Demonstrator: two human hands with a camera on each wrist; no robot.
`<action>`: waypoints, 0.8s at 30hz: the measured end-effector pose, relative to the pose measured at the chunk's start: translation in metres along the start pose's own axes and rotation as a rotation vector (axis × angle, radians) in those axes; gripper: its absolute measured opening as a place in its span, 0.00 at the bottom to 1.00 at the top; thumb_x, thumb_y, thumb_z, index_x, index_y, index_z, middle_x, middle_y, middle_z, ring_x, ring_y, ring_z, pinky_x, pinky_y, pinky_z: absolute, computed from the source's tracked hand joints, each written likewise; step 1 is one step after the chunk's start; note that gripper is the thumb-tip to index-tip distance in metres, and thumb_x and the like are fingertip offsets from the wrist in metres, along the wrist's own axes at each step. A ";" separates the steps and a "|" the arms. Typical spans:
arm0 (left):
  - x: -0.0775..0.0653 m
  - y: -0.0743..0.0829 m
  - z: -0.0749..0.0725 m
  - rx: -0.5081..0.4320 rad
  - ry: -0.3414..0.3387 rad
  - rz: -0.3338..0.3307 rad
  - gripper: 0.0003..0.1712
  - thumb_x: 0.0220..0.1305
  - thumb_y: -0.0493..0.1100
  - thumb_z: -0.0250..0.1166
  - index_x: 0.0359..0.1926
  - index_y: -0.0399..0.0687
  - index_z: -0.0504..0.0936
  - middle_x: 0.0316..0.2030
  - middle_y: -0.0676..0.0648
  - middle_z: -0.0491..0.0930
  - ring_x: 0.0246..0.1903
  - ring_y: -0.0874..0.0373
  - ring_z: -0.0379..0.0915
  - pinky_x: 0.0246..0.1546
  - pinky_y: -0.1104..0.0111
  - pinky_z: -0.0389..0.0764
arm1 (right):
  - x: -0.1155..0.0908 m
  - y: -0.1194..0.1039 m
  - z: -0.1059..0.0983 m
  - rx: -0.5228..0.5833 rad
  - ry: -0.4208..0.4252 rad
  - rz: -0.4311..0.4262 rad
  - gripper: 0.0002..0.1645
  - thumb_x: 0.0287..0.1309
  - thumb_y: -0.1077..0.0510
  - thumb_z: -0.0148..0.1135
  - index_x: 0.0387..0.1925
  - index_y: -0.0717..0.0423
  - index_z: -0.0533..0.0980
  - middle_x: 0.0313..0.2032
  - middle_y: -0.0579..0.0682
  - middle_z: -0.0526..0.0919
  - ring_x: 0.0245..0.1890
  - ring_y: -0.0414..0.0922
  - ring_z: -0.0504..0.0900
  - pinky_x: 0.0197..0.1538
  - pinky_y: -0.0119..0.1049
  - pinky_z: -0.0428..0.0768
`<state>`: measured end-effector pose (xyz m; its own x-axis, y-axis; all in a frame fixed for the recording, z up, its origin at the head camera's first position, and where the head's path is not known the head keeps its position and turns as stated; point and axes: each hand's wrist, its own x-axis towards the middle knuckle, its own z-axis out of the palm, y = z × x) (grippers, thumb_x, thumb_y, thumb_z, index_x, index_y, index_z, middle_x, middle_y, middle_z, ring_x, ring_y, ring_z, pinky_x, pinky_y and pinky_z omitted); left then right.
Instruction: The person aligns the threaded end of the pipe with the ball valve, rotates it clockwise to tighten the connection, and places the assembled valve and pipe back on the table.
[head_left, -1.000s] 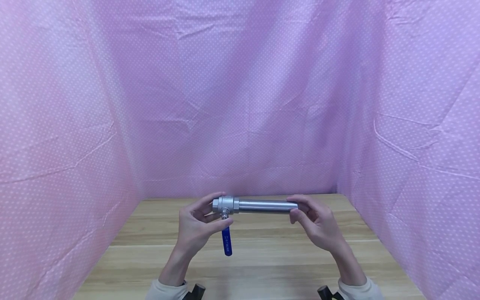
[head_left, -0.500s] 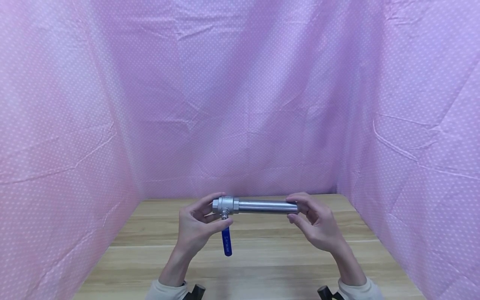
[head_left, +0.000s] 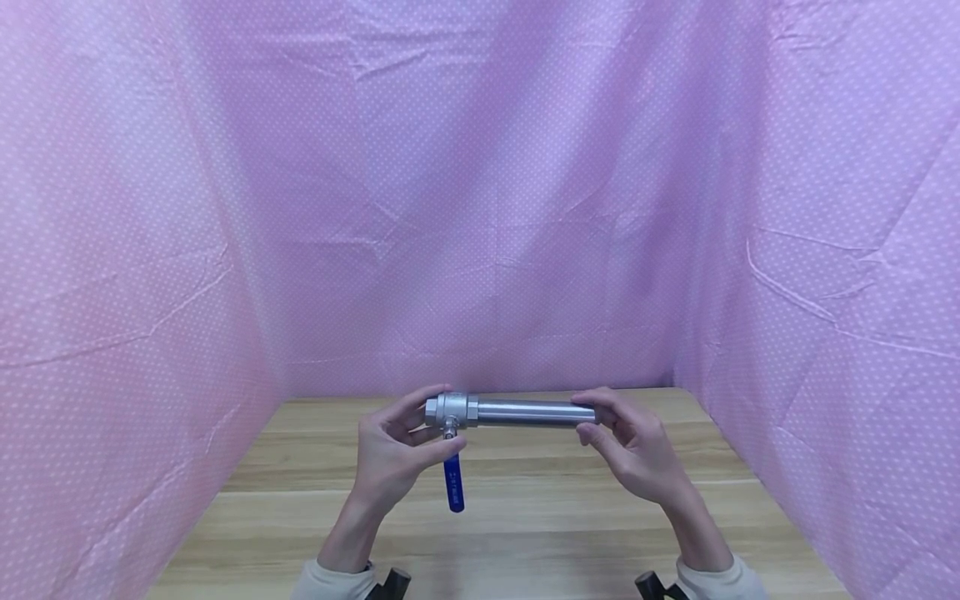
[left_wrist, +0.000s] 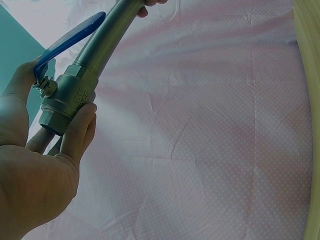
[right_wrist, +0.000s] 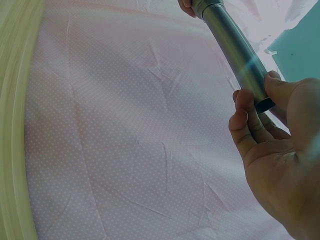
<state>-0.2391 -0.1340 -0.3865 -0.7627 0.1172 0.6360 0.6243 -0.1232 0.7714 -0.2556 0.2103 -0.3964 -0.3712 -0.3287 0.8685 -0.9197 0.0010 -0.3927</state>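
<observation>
A silver ball valve (head_left: 454, 409) with a blue lever handle (head_left: 454, 485) is joined to a smooth metal pipe (head_left: 528, 412), which extends level to the right above the table. My left hand (head_left: 386, 454) grips the valve body, fingers behind it and thumb at the base of the lever. In the left wrist view, raised lettering shows on the valve (left_wrist: 70, 92). At the pipe's free end, my right hand (head_left: 639, 450) holds it between thumb and fingers. The open end of the pipe (right_wrist: 240, 57) faces the palm in the right wrist view.
Beneath the hands lies a wood-grain table (head_left: 517, 508). Pink dotted cloth (head_left: 480, 208) hangs at the back and along both sides. Dark wrist mounts (head_left: 393, 583) show at the lower edge.
My right thumb and fingers have shifted slightly around the pipe's end, parting a little and coming back. The left hand, valve and pipe have stayed in place.
</observation>
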 end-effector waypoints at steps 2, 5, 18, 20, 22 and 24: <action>0.000 0.000 0.000 -0.001 0.000 -0.005 0.39 0.51 0.18 0.81 0.67 0.25 0.83 0.52 0.54 0.95 0.50 0.59 0.95 0.55 0.60 0.98 | -0.001 0.000 0.000 -0.016 0.001 0.014 0.32 0.56 0.90 0.64 0.62 0.75 0.79 0.36 0.55 0.84 0.34 0.40 0.84 0.27 0.32 0.83; 0.000 0.000 0.000 -0.003 -0.002 -0.007 0.39 0.51 0.18 0.81 0.67 0.26 0.83 0.52 0.53 0.95 0.50 0.59 0.95 0.55 0.60 0.98 | -0.003 0.000 -0.001 -0.039 0.001 0.039 0.32 0.56 0.90 0.64 0.62 0.74 0.79 0.35 0.54 0.84 0.33 0.40 0.84 0.25 0.32 0.83; 0.002 -0.002 0.001 -0.003 -0.007 0.002 0.38 0.52 0.18 0.81 0.67 0.25 0.83 0.53 0.53 0.94 0.51 0.59 0.95 0.55 0.60 0.98 | 0.002 0.000 0.001 0.066 0.023 -0.017 0.35 0.50 0.93 0.64 0.62 0.81 0.77 0.57 0.59 0.84 0.42 0.38 0.84 0.37 0.28 0.89; 0.002 -0.002 0.001 -0.002 -0.006 -0.002 0.38 0.52 0.19 0.81 0.67 0.26 0.83 0.53 0.53 0.94 0.51 0.59 0.95 0.55 0.60 0.98 | 0.002 0.000 0.001 0.063 0.024 -0.027 0.35 0.49 0.93 0.63 0.62 0.81 0.77 0.57 0.60 0.84 0.42 0.38 0.84 0.37 0.28 0.89; 0.002 -0.002 0.001 -0.002 -0.005 -0.004 0.38 0.52 0.19 0.81 0.66 0.25 0.83 0.53 0.53 0.94 0.50 0.59 0.95 0.55 0.60 0.98 | 0.002 0.000 0.001 0.056 0.023 -0.030 0.35 0.49 0.93 0.63 0.61 0.80 0.78 0.57 0.61 0.84 0.41 0.38 0.83 0.37 0.28 0.89; 0.001 -0.002 0.001 -0.001 -0.004 -0.004 0.38 0.52 0.19 0.81 0.67 0.25 0.83 0.52 0.53 0.94 0.50 0.59 0.95 0.55 0.60 0.98 | 0.002 0.000 0.001 0.047 0.020 -0.030 0.35 0.49 0.93 0.63 0.61 0.80 0.78 0.56 0.61 0.84 0.40 0.39 0.83 0.37 0.27 0.89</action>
<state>-0.2412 -0.1326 -0.3871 -0.7647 0.1219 0.6327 0.6207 -0.1239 0.7742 -0.2563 0.2085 -0.3951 -0.3462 -0.3086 0.8860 -0.9237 -0.0532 -0.3795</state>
